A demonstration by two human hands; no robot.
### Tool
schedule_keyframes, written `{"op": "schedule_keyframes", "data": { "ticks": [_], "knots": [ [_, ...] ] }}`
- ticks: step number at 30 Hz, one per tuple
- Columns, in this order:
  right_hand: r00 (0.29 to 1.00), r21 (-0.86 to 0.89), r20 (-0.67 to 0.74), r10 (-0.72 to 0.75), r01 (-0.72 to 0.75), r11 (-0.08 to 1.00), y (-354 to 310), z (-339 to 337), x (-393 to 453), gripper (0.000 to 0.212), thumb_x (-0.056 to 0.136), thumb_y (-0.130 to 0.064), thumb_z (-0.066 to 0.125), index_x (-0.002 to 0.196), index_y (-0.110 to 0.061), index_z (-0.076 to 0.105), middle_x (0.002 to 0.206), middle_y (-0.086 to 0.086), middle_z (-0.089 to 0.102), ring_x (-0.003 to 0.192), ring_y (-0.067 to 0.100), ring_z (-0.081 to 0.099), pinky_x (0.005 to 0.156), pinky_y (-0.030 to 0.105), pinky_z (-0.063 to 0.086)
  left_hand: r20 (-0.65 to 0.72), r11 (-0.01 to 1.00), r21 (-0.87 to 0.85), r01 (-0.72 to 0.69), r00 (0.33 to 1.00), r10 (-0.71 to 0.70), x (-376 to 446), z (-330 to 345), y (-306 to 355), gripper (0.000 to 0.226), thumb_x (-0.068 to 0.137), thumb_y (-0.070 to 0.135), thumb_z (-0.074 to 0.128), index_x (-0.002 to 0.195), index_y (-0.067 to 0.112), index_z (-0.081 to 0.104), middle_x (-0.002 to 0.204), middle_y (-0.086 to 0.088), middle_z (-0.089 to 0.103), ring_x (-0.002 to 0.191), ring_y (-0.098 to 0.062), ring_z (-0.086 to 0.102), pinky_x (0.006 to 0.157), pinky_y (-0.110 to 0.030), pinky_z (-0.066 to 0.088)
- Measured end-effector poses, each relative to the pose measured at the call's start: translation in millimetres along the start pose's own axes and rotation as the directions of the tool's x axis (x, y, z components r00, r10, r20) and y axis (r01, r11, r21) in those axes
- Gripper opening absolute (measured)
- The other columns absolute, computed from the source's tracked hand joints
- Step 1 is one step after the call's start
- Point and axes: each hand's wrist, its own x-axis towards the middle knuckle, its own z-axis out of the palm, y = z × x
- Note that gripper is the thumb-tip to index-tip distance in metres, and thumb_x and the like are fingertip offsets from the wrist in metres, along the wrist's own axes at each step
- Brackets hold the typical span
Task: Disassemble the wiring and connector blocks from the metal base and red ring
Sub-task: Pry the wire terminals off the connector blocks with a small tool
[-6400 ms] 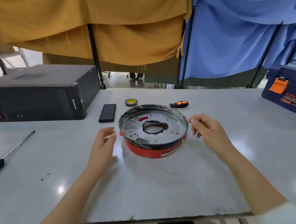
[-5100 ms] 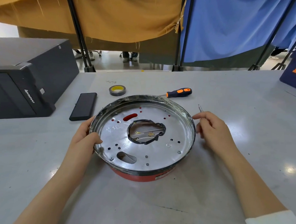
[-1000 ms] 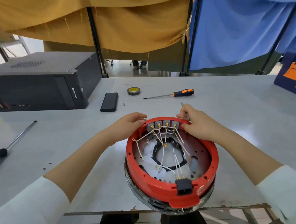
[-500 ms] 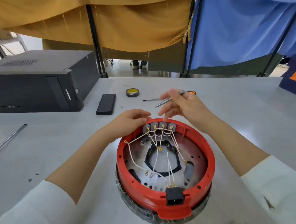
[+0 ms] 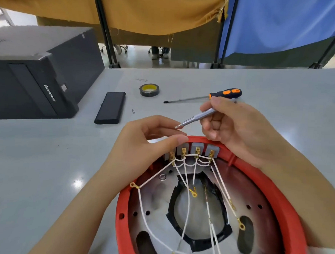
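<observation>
The red ring lies open side up on the metal base, close in front of me. Several grey connector blocks sit in a row on the ring's far inner wall, with brass terminals and white wires running down across the base. My left hand grips the ring's far rim beside the leftmost block, thumb on the rim. My right hand holds a small silver screwdriver, its tip pointing left just above my left fingers.
On the grey table beyond the ring lie an orange-and-black screwdriver, a roll of dark tape and a flat black device. A black computer case stands at the left. Yellow and blue cloths hang behind.
The view has closed in on the ring. My right hand has turned the small screwdriver so its tip points down-left toward the blocks. My left hand stays on the far rim.
</observation>
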Motion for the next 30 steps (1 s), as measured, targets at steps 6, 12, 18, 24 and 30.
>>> {"op": "schedule_keyframes", "data": {
  "ticks": [6, 12, 18, 24, 30],
  "knots": [
    [0.999, -0.009, -0.030, -0.012, 0.011, 1.000, 0.6, 1.4, -2.1, 0.025, 0.092, -0.023, 0.050, 0.080, -0.011, 0.068, 0.062, 0.005, 0.060, 0.054, 0.014, 0.050, 0.048, 0.020, 0.041, -0.119, 0.995, -0.103, 0.011, 0.993, -0.023, -1.9, 2.4, 5.8, 0.010, 0.076, 0.029, 0.070, 0.078, 0.019, 0.072, 0.072, 0.006, 0.074, 0.070, -0.005, 0.070, 0.062, -0.008, 0.048],
    [0.999, -0.097, 0.011, -0.038, 0.039, 0.995, -3.1, 7.8, -7.1, 0.013, 0.081, -0.020, 0.060, 0.084, -0.008, 0.059, 0.062, 0.003, 0.059, 0.053, 0.013, 0.048, 0.049, 0.021, 0.037, -0.120, 0.995, 0.091, -0.030, 0.992, 0.041, -5.6, -0.3, 6.8, 0.004, 0.080, 0.029, 0.071, 0.077, 0.027, 0.071, 0.072, 0.015, 0.072, 0.074, 0.001, 0.068, 0.068, -0.006, 0.046],
    [0.998, -0.208, 0.007, -0.064, 0.064, 0.976, -7.5, 15.2, -11.0, 0.013, 0.079, -0.021, 0.061, 0.085, -0.010, 0.059, 0.066, 0.003, 0.063, 0.053, 0.015, 0.048, 0.049, 0.021, 0.037, -0.106, 0.989, 0.136, -0.060, 0.992, 0.075, -2.8, -3.2, 6.7, 0.024, 0.084, 0.049, 0.056, 0.093, 0.030, 0.069, 0.086, 0.020, 0.071, 0.087, 0.002, 0.065, 0.077, -0.012, 0.048],
    [0.990, -0.382, 0.140, -0.004, 0.058, 0.922, -23.4, 15.9, -17.5, 0.006, 0.080, -0.026, 0.065, 0.078, -0.021, 0.064, 0.066, 0.003, 0.066, 0.054, 0.014, 0.052, 0.052, 0.020, 0.044, -0.009, 0.979, 0.132, 0.158, 0.987, -0.158, 1.0, -2.7, -2.7, 0.018, 0.094, 0.030, 0.052, 0.098, 0.033, 0.070, 0.088, 0.024, 0.070, 0.085, 0.006, 0.064, 0.073, -0.009, 0.047],
    [0.995, -0.402, 0.098, -0.034, 0.071, 0.913, -5.6, 25.3, -14.9, 0.017, 0.077, -0.025, 0.059, 0.083, -0.010, 0.054, 0.065, 0.003, 0.066, 0.050, 0.011, 0.050, 0.047, 0.016, 0.038, -0.109, 0.948, 0.225, 0.225, 0.973, -0.205, 0.1, -2.0, -1.4, 0.017, 0.090, 0.032, 0.058, 0.081, 0.032, 0.072, 0.071, 0.013, 0.071, 0.067, -0.018, 0.066, 0.051, -0.010, 0.045]
  ]
}}
